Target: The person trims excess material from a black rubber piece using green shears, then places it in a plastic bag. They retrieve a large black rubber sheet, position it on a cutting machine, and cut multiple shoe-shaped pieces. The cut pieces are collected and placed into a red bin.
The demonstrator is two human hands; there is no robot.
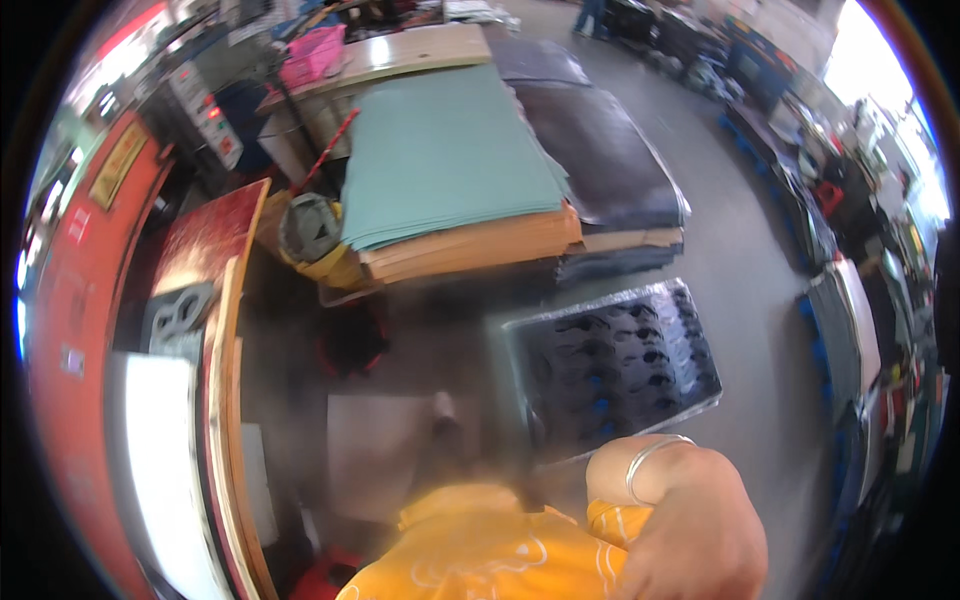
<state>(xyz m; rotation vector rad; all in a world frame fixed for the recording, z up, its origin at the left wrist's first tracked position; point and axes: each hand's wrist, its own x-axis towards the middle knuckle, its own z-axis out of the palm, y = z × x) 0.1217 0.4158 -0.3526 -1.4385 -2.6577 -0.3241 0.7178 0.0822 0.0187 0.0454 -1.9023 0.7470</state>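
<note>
At the lower right, we note the bare right hand (705, 525) bent downward beside the orange-yellow, white-patterned garment (470, 545), a narrow silver-coloured bangle (631, 478) around its wrist. Its fingers are largely cut off, so we cannot tell how closed they are or whether they hold anything; the left hand is out of view. Nearest, just beyond the wrist, the glossy black rectangular panel (625, 372) lies low and flat. We judge its forming done: rows of curved shapes cross it, edged in shiny, pale material. What remains, we cannot determine. Farther off, matte pale-green sheets (450, 150) rest on orange sheets (480, 243), edges uneven; beside them lie smooth, faintly reflective dark-brown sheets (600, 150).
</note>
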